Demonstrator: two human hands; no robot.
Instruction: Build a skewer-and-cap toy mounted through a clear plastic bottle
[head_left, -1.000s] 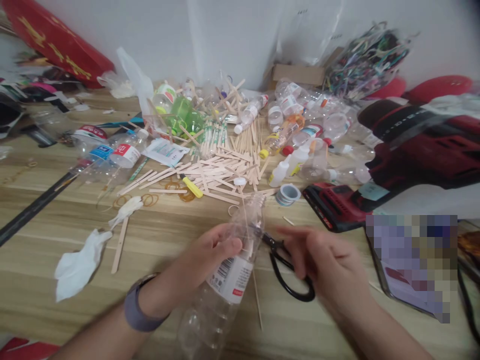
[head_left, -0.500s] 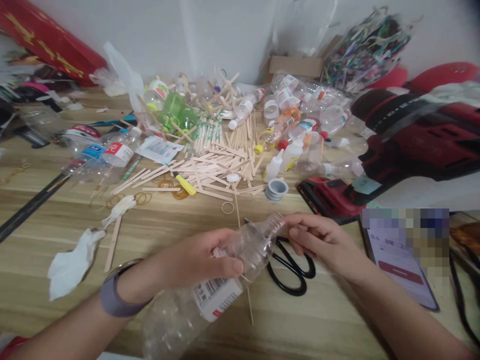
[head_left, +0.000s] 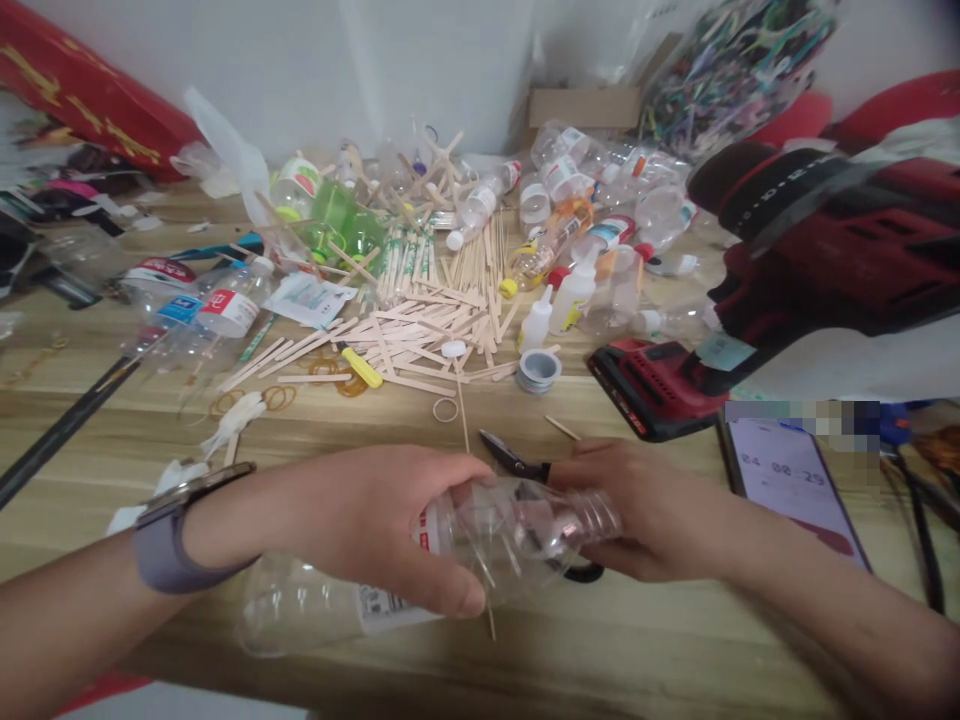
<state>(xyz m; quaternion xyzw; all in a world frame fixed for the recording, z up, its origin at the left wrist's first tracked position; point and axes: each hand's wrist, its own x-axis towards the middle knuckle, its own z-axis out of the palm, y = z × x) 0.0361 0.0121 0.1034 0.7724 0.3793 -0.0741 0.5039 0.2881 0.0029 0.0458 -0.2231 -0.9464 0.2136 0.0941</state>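
Head view: the left hand (head_left: 367, 530) clasps a white-labelled, clear plastic bottle (head_left: 296, 600) in front and left of the red-and-black cordless drill (head_left: 832, 250). Also before that drill, the right hand (head_left: 645, 515) partly covers black-handled metal scissors (head_left: 510, 456); what it grips, I cannot tell.

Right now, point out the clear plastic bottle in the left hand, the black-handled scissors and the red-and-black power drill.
Clear plastic bottle (head_left: 521, 530): head view, on its shoulder.
Black-handled scissors (head_left: 510, 457): head view, on the blades.
Red-and-black power drill (head_left: 825, 250): head view, on its body.
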